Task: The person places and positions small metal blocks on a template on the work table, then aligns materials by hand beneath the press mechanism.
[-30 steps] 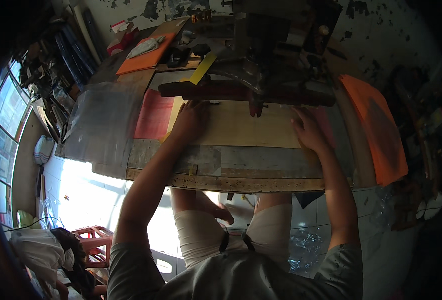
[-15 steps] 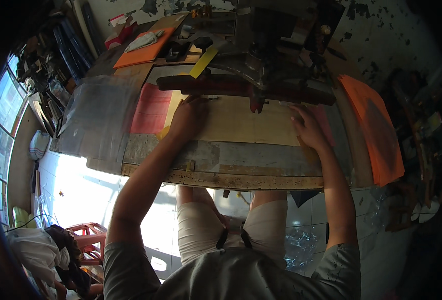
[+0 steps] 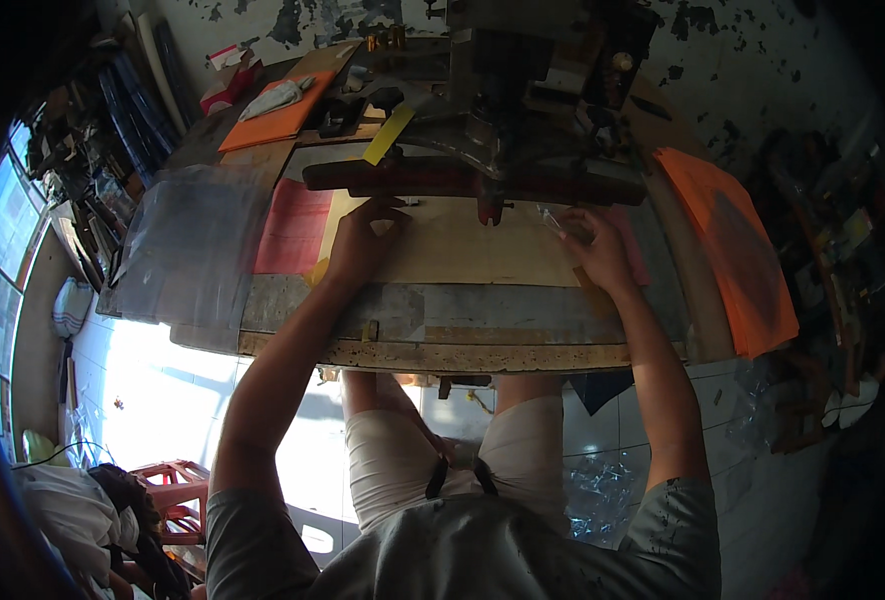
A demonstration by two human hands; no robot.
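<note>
A pale yellow sheet (image 3: 473, 245) lies on the worn work table, under the long dark red bar (image 3: 483, 182) of a machine. My left hand (image 3: 363, 240) is over the sheet's left part, its fingers curled and thumb and fingertips close together. Right by those fingertips is a small whitish piece (image 3: 412, 201); whether they grip it is hard to see. Over the sheet's right part, my right hand (image 3: 603, 248) pinches a small, shiny clear piece (image 3: 549, 219) between thumb and finger. Red sheets (image 3: 293, 228) show past the yellow one's left edge.
Clear plastic sheets (image 3: 188, 240) hang over the table's left side. Orange sheets (image 3: 733, 250) are stacked at the right. A yellow strip (image 3: 390, 135) sticks up by the bar. Another orange stack (image 3: 273, 125) with a grey cloth lies at the back left.
My right hand has lifted a little and now pinches the small clear piece. My left hand has gone from lying flat to curled, with the fingertips drawn together. The view has shifted slightly.
</note>
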